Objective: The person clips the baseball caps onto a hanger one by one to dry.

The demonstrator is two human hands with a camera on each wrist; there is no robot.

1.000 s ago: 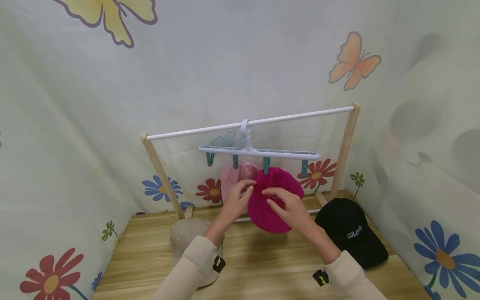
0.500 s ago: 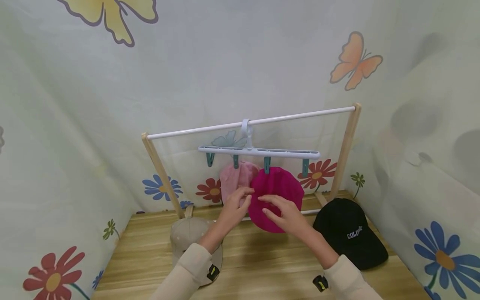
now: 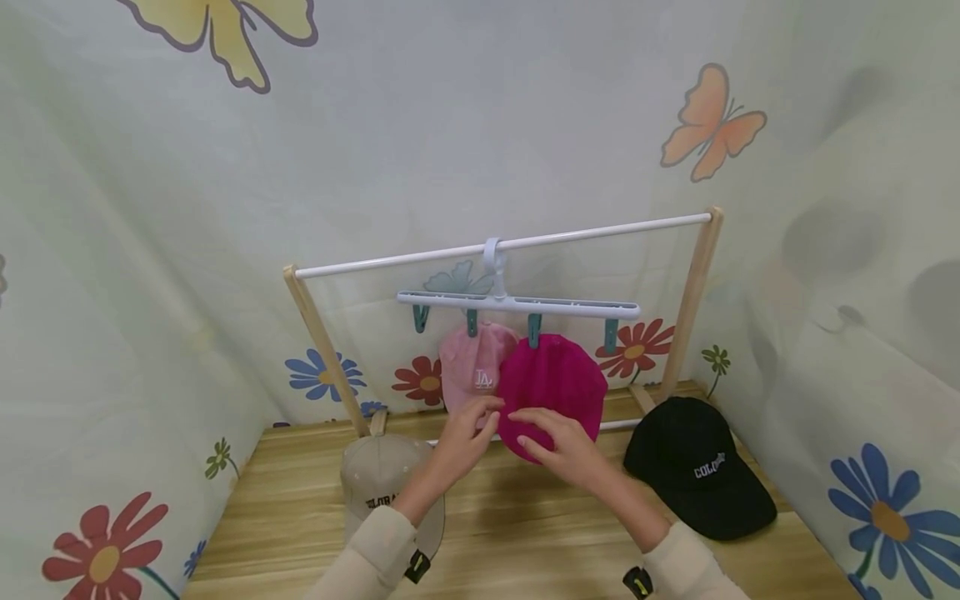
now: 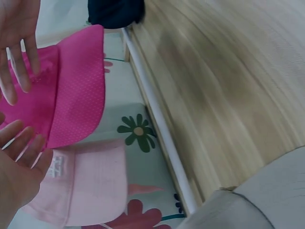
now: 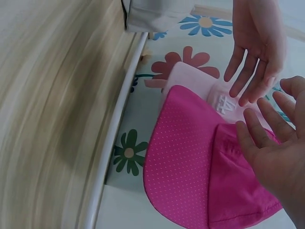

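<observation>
A magenta cap (image 3: 558, 379) hangs from a green clip (image 3: 534, 330) on a pale blue hanger (image 3: 570, 308). Beside and partly behind it a light pink cap (image 3: 467, 358) hangs from another clip. My left hand (image 3: 461, 442) is in front of the pink cap, near the magenta cap's left edge, fingers loosely bent around nothing. In front of the magenta cap is my right hand (image 3: 562, 446), its fingers spread and holding nothing. In the left wrist view the magenta cap's dotted brim (image 4: 81, 86) points away from both hands.
The hanger hooks over the white bar (image 3: 600, 233) of a wooden-sided rack (image 3: 690, 304). On the wooden table (image 3: 517, 533), a beige cap (image 3: 378, 467) lies at left and a black cap (image 3: 693, 467) at right. Two more clips stand at the hanger's ends.
Both hands have moved down and back from the magenta cap's upper part, which uncovers the pink cap's front lettering. The two hanging caps stay clipped in place.
</observation>
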